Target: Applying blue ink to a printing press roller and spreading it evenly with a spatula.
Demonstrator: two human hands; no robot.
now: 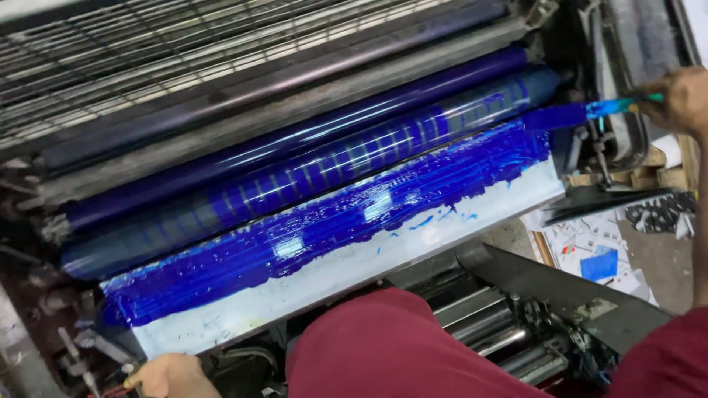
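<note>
Ink [310, 243] coats the tray [346, 273] beside the roller [317, 173]; right hand [675, 99] grips a knife [571, 114] at its end, left hand [169, 376] closes on a knob [127, 382] below.

Blue ink [310, 236] wet, glossy; rollers [310, 173] smooth, shiny; metal guard grille [147, 51] dull; maroon sleeve [391, 346] matt cloth.

Thick blue ink [310, 236] lies spread across the press's white ink tray [324, 284].
</note>
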